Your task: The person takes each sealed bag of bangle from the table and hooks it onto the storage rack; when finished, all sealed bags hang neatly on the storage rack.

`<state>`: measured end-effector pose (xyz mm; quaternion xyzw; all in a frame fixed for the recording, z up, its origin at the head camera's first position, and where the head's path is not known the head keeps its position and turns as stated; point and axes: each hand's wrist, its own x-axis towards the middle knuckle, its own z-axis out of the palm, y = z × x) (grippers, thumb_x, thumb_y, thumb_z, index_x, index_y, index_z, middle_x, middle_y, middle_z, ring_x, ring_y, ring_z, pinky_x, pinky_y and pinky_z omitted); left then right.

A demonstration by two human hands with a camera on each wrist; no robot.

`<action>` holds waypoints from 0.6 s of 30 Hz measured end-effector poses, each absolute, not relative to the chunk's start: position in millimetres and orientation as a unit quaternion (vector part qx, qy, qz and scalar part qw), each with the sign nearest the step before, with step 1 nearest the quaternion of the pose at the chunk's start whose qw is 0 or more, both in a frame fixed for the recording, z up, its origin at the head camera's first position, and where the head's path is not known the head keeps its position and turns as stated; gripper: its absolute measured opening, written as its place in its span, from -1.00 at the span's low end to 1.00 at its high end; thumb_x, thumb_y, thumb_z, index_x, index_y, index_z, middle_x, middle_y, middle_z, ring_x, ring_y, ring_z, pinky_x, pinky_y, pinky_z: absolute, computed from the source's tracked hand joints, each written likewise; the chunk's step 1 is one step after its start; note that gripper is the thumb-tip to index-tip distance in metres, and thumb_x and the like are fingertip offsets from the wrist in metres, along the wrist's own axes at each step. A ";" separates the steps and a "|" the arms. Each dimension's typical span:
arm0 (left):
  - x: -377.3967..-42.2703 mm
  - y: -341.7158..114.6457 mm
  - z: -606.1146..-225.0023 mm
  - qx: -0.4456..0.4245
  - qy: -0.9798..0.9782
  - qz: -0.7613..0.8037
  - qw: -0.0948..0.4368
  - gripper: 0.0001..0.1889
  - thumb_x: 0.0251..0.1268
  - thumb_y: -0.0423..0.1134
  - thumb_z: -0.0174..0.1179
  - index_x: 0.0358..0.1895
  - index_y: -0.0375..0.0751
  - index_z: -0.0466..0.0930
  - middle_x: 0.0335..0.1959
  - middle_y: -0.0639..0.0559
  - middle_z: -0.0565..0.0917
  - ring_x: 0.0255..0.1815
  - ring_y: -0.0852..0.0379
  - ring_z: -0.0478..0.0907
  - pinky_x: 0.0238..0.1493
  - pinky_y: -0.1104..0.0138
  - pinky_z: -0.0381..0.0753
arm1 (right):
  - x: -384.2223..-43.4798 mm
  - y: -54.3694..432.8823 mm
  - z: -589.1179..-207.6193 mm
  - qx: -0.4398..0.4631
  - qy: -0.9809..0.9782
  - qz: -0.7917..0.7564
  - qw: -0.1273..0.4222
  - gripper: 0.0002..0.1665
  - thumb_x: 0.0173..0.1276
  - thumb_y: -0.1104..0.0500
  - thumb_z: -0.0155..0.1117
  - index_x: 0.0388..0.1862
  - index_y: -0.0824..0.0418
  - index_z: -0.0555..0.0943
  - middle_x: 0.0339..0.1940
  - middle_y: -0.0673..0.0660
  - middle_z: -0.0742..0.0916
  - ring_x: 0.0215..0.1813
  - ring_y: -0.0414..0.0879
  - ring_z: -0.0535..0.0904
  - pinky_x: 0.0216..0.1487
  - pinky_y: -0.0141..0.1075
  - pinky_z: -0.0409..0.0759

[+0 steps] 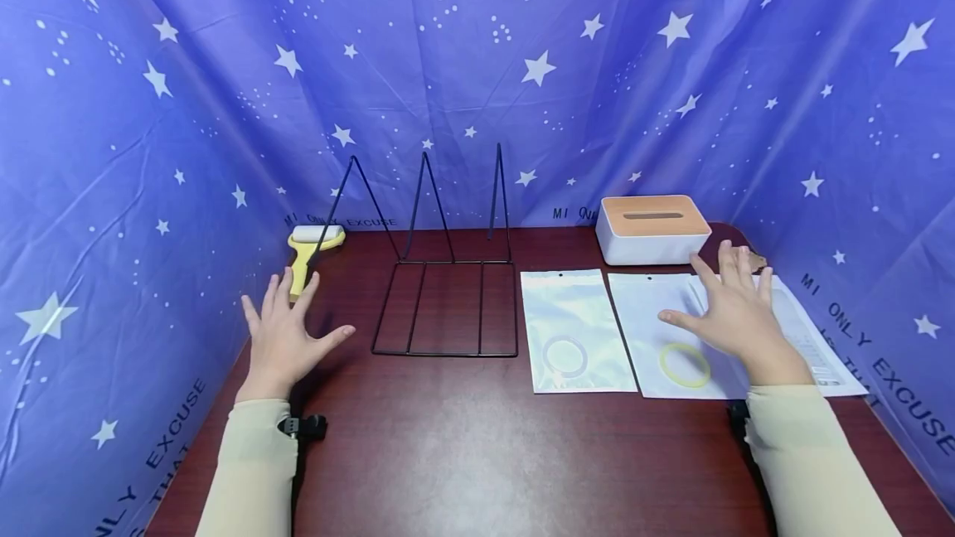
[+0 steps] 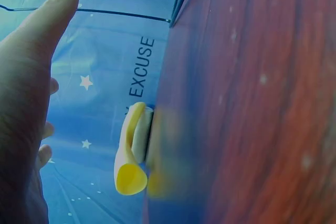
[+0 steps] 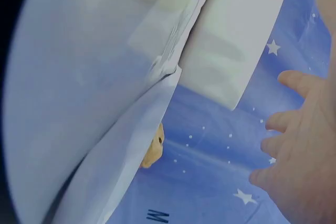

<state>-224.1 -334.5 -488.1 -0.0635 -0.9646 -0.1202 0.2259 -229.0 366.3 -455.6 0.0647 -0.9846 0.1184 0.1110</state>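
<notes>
My left hand [image 1: 287, 342] hovers over the left of the table, fingers spread, holding nothing. Just beyond its fingertips lies a lint roller [image 1: 300, 259] with a yellow handle and white roll, also seen in the left wrist view as a yellow-ended roller [image 2: 130, 178]. Spread and holding nothing, my right hand [image 1: 734, 313] is above a flat white pouch [image 1: 634, 330] marked with a yellow ring. Left of that pouch lies a shiny pale pouch [image 1: 574, 305] with a pale ring. Another white sheet or pouch [image 1: 813, 346] is partly hidden by the right hand.
A black wire rack [image 1: 443, 353] with three upright triangular dividers stands at centre left. A white tissue box [image 1: 655, 249] with a wood-coloured lid sits at the back right. Behind the right hand, a small tan object [image 3: 153, 149] is partly covered. Blue star-printed curtain [image 1: 477, 89] surrounds the table.
</notes>
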 end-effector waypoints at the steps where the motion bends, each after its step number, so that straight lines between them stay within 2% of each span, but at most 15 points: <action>1: -224.2 -333.7 -488.3 -0.065 -0.964 -0.123 0.226 0.20 -0.01 0.58 0.36 0.67 0.03 0.22 0.70 -0.27 0.03 0.72 -0.24 -0.19 0.48 -0.41 -0.51 | -230.2 365.0 -455.5 0.067 -0.985 0.119 0.108 0.40 0.18 -0.55 0.40 0.71 0.25 0.11 0.68 0.43 -0.30 0.65 0.28 -0.61 0.43 0.32 -0.76; 8: -224.8 -328.9 -491.2 -0.073 -0.963 -0.139 0.220 0.18 0.00 0.56 0.37 0.66 0.03 0.24 0.69 -0.27 0.04 0.71 -0.25 -0.15 0.48 -0.44 -0.43 | -240.4 355.7 -455.3 0.077 -0.985 0.124 0.092 0.39 0.20 -0.56 0.38 0.70 0.26 0.13 0.67 0.52 -0.23 0.64 0.38 -0.57 0.47 0.33 -0.68; 13: -225.3 -325.6 -492.4 -0.077 -0.961 -0.159 0.213 0.18 0.02 0.53 0.38 0.67 0.02 0.21 0.68 -0.29 0.06 0.68 -0.30 -0.07 0.51 -0.41 -0.40 | -247.9 344.4 -450.0 0.090 -0.984 0.130 0.082 0.33 0.24 -0.53 0.37 0.66 0.32 0.19 0.65 0.59 -0.10 0.65 0.41 -0.53 0.47 0.41 -0.58; 18: -225.6 -322.0 -493.8 -0.084 -0.960 -0.177 0.199 0.18 0.05 0.51 0.39 0.69 0.02 0.17 0.70 -0.27 0.03 0.67 -0.33 -0.05 0.56 -0.29 -0.47 | -255.4 334.9 -444.5 0.105 -0.983 0.135 0.071 0.30 0.28 -0.51 0.35 0.65 0.34 0.20 0.65 0.59 -0.02 0.67 0.47 -0.35 0.50 0.40 -0.51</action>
